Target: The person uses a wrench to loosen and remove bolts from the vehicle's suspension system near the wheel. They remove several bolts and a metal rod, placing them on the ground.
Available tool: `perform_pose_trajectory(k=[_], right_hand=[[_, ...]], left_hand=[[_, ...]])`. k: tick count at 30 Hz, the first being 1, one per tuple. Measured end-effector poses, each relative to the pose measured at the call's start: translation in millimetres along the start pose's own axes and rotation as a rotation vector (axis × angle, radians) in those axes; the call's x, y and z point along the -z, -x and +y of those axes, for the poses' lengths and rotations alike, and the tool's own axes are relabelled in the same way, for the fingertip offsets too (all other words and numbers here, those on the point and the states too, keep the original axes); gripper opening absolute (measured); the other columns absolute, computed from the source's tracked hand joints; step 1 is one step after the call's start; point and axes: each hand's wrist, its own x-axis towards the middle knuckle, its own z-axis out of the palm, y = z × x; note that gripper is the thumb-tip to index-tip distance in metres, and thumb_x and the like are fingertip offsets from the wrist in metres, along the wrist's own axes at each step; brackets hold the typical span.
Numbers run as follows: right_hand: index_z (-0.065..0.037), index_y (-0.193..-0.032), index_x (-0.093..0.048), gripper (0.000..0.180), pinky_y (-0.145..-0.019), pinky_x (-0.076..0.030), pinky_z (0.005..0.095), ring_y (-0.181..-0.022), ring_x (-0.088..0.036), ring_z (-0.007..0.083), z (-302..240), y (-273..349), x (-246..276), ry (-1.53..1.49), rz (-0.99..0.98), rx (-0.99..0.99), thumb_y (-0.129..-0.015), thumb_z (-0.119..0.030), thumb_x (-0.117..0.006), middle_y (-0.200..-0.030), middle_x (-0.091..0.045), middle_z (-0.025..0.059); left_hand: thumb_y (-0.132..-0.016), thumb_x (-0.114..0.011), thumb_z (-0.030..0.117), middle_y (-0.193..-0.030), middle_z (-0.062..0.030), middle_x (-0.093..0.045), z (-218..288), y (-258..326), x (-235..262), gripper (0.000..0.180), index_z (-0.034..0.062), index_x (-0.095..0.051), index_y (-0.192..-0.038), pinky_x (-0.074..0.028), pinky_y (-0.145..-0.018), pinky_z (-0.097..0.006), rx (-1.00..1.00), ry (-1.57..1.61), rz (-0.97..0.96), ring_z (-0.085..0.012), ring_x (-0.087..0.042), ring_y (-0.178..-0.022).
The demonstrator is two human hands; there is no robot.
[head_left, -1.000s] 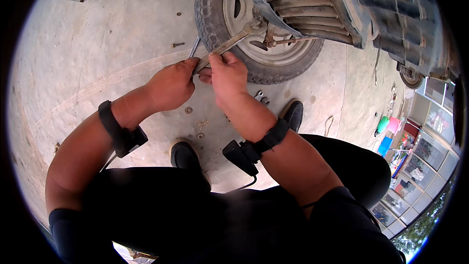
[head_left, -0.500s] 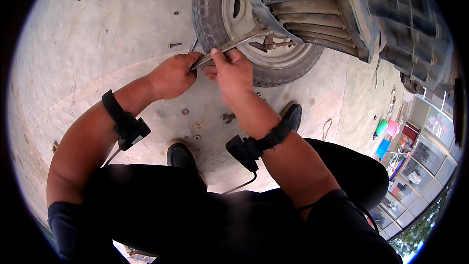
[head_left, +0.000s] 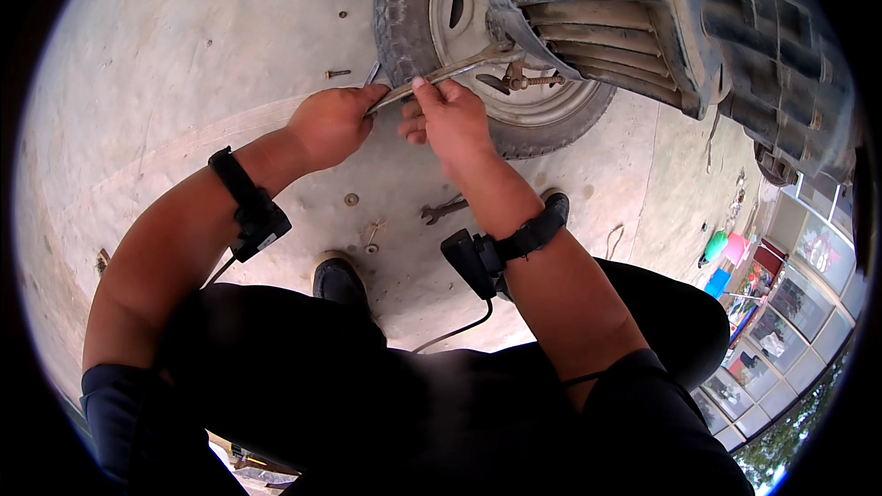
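Observation:
A long metal wrench [head_left: 470, 64] slants across the wheel [head_left: 445, 37], its far head up by the hub area, next to a rusty threaded bolt [head_left: 542, 82]. My left hand [head_left: 333, 126] is closed around the wrench's near end. Along the middle of the handle, my right hand [head_left: 455, 127] grips it with the thumb on top and the fingers curled below. Ribbed, worn bodywork [head_left: 597, 14] overhangs the wheel and partly covers it. Exactly what the wrench head bears on I cannot make out.
On the concrete floor lie an open-ended wrench [head_left: 443, 210], a bolt [head_left: 337, 73], a washer [head_left: 352, 199] and a small nut [head_left: 372, 248]. My shoe [head_left: 340, 280] stands near them. Dark vehicle parts [head_left: 763, 37] fill the upper right. Glass windows [head_left: 799, 285] lie at the far right.
The whole view has shifted slightly, and more of the open-ended wrench on the floor shows beside my right forearm. Both hands keep hold of the long wrench, whose angle looks nearly the same.

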Motion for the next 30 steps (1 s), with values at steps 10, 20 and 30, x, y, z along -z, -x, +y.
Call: perform_pose_trajectory(k=[10, 20, 30], right_hand=[[-0.002, -0.096, -0.060, 0.031, -0.052, -0.049, 0.0278, -0.060, -0.066, 0.0172, -3, 5, 4, -0.049, 0.040, -0.049, -0.100, -0.032, -0.062, -0.080, -0.065, 0.0085], [-0.003, -0.106, -0.060, 0.032, -0.056, -0.051, 0.0282, -0.065, -0.067, 0.0172, -6, 8, 17, 0.015, -0.055, -0.070, -0.101, -0.035, -0.059, -0.087, -0.067, 0.0084], [-0.003, -0.113, -0.058, 0.025, -0.062, -0.053, 0.0324, -0.080, -0.071, 0.0218, -4, 6, 1, -0.423, -0.209, -0.118, -0.105, -0.026, -0.052, -0.099, -0.069, 0.0107]], left_hand=[[-0.091, -0.058, 0.012, -0.094, -0.0238, -0.067, 6, -6, 3, 0.034, 0.0022, -0.059, -0.124, -0.050, -0.080, -0.048, -0.013, -0.040, -0.097, -0.0427, -0.063, -0.091], [-0.094, -0.057, 0.016, -0.085, -0.0229, -0.065, 5, -1, 9, 0.025, 0.0009, -0.061, -0.114, -0.049, -0.076, -0.046, 0.022, 0.061, -0.157, -0.0413, -0.062, -0.082], [-0.088, -0.063, 0.016, -0.089, -0.0191, -0.067, 23, 21, 23, 0.030, 0.0022, -0.059, -0.114, -0.052, -0.073, -0.047, -0.038, -0.252, 0.188, -0.0390, -0.066, -0.081]])
